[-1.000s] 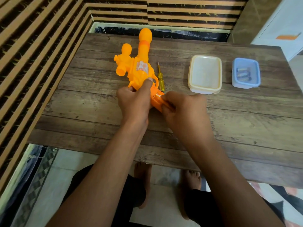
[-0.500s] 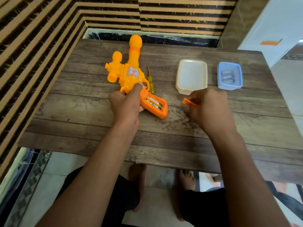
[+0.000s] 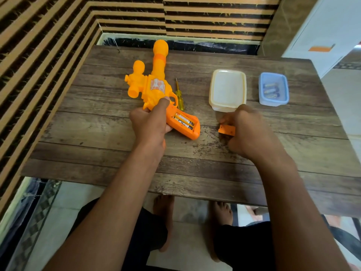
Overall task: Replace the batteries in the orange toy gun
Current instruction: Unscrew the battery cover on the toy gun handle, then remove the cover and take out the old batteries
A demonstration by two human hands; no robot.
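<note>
1. Orange toy gun point(image 3: 156, 89) lies on its side on the wooden table point(image 3: 97, 133), left of centre; barrel points away from the person, grip points toward the near right; grip compartment is uncovered.
2. Left hand point(image 3: 150, 124) grips the gun where body meets grip; fingers curled round it, thumb laid along the top by the trigger guard.
3. Two batteries point(image 3: 183, 121) sit side by side inside the uncovered grip compartment; labels too blurred to read.
4. Yellow screwdriver point(image 3: 180, 98) lies on the table just beside the gun's trigger guard, on its right; tip points away from the person.
5. Orange battery cover point(image 3: 226, 130) is to the right of the grip, apart from it, low over the wood; cannot tell if it touches the table.
6. Right hand point(image 3: 250, 132) holds the cover; fingers curled round it, only the cover's left end shows.
7. White container point(image 3: 227, 89) stands beyond the right hand, near its knuckles.
8. Blue container point(image 3: 273, 101) stands right of the white one, apart from it; spare batteries point(image 3: 270, 90) lie inside; count unclear.
</note>
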